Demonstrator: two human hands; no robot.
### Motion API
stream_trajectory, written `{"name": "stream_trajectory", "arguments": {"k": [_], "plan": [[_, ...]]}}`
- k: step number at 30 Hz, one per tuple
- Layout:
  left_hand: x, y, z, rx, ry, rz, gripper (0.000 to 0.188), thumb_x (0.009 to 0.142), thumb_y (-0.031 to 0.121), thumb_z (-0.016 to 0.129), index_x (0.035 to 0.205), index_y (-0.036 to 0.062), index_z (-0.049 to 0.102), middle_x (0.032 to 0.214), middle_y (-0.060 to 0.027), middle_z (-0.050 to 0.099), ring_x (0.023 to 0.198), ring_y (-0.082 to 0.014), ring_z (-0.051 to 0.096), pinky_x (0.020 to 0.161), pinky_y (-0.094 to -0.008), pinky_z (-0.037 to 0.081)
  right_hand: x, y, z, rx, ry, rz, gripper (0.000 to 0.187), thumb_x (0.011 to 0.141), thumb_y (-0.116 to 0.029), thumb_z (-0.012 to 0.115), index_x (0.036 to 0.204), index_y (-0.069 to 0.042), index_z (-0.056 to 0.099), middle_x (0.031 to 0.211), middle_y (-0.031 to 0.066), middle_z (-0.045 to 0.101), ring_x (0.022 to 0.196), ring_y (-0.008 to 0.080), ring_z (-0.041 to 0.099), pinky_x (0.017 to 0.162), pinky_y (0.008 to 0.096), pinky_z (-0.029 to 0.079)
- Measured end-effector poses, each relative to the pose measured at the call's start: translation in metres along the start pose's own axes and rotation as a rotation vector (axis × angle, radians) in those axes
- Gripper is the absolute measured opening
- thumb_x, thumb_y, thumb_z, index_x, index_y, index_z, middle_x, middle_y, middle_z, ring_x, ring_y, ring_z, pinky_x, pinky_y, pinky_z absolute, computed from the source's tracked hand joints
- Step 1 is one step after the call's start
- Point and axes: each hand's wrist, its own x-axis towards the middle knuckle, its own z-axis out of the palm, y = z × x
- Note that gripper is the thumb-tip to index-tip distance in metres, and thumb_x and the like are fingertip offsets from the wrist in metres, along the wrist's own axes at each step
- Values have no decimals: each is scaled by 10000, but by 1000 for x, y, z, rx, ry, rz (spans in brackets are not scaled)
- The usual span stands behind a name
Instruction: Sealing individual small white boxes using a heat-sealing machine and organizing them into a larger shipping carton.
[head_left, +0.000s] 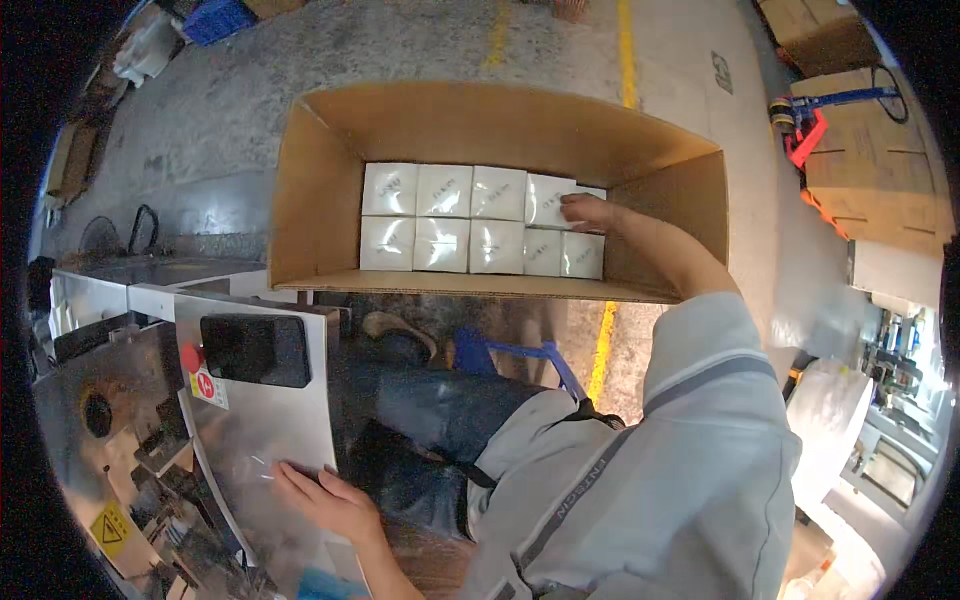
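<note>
Crossing the carton edge, upper centre, the right hand, grip unclear, touches white boxes beside open room; left hand open.

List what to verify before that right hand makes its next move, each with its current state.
1. Carton open from above: ok, its contents are in view.
2. White boxes set in rows: ok, two rows lie side by side.
3. Right hand firmly gripping a box: cannot tell; it is at the far row's right end, but its grip is unclear.
4. Far row's rightmost box level with its neighbours: cannot tell, the hand partly covers it.
5. Left hand away from the carton: ok, it is over the metal panel.
6. Metal panel free of loose items: not ok, a black smartphone lies there.
</note>
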Motion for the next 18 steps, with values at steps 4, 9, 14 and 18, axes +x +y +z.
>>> {"name": "stream_trajectory", "arguments": {"k": [4,9,14,18], "plan": [[1,-1,-6,103,-12,31,539,1041,263,416,1447,-91,402,1506,-269,402,1366,-450,413,1133,-510,334,-49,-68,50,-238,-45,-158,381,925,-322,622,1199,-58,639,1071,42,648,922,208,621,805,392,525],[3,-2,-2,49,49,48,514,1030,234,438,1427,-91,429,1497,-271,415,1355,-449,431,1125,-496,352,-134,-172,160,-856,-187,-718,483,990,-378,547,1270,12,603,1125,190,700,1019,275,666,914,378,513],[0,3,-8,-58,119,25,465,989,175,558,1382,-66,499,1439,-259,488,1302,-430,488,1102,-476,381,-258,-216,268,-814,-260,-1049,504,958,-414,585,1228,11,591,1117,248,672,1054,413,645,887,480,527],[-8,-7,-9,-197,212,7,401,972,183,610,1292,-57,587,1355,-229,573,1218,-410,552,1059,-461,424,-292,-200,316,-1062,-19,-1135,682,886,-345,698,1395,-20,382,1153,224,629,1003,419,645,833,503,538]]}}
